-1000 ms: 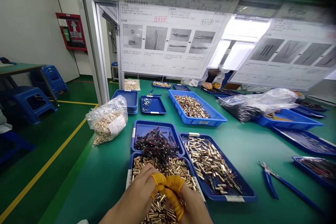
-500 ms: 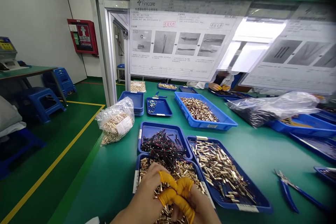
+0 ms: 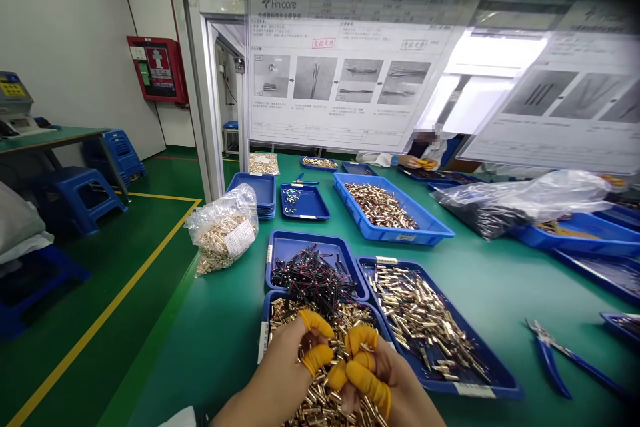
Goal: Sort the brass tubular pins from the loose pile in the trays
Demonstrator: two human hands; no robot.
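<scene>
Both hands wear yellow finger cots and hover over a blue tray [image 3: 264, 340] of brass-coloured metal tubes [image 3: 320, 400]. My left hand [image 3: 295, 353] has thumb and index finger apart, with nothing visible held. My right hand [image 3: 373, 373] has its fingers bent together around something too small to make out. Just behind is a tray [image 3: 295, 240] of dark wires with red strands [image 3: 313, 273]. To the right, a longer blue tray [image 3: 450, 320] holds more tubes with wires [image 3: 413, 300].
Blue-handled pliers [image 3: 550, 353] lie at the right. A plastic bag of tubes [image 3: 225, 233] sits at the left, near stacked trays [image 3: 257, 193]. Farther back is a large blue bin [image 3: 430, 230] and a black-filled bag [image 3: 490, 210]. Another person's gloved hand [image 3: 425, 164] shows behind.
My two hands, pressed close together before, have parted a little. The left thumb and index finger have separated, and my right hand has shifted slightly to the right.
</scene>
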